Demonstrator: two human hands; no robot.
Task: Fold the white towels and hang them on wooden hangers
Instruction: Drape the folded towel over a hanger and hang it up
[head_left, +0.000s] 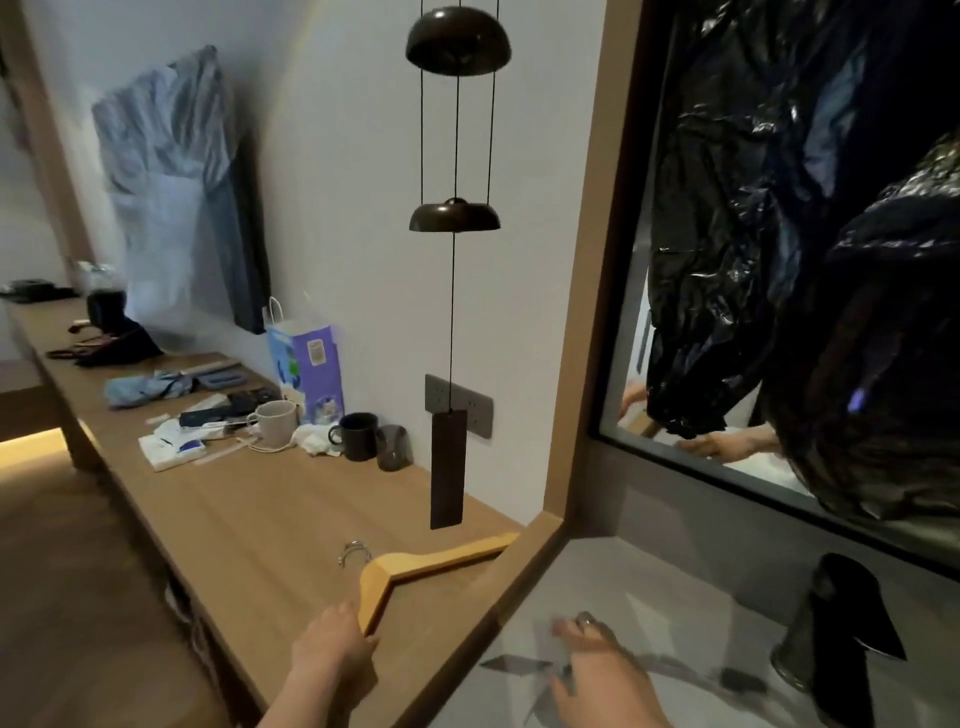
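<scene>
The left hand is gripping the near tip of the smooth, V-shaped wooden hanger, which is lying flat on the wood-grain counter. The blurred right hand is resting straight fingers on the creased white towel.

Bare bench lay open between the far mugs and the near hanger; a dark hanging strip dangled in the way just beyond the hanger.
</scene>
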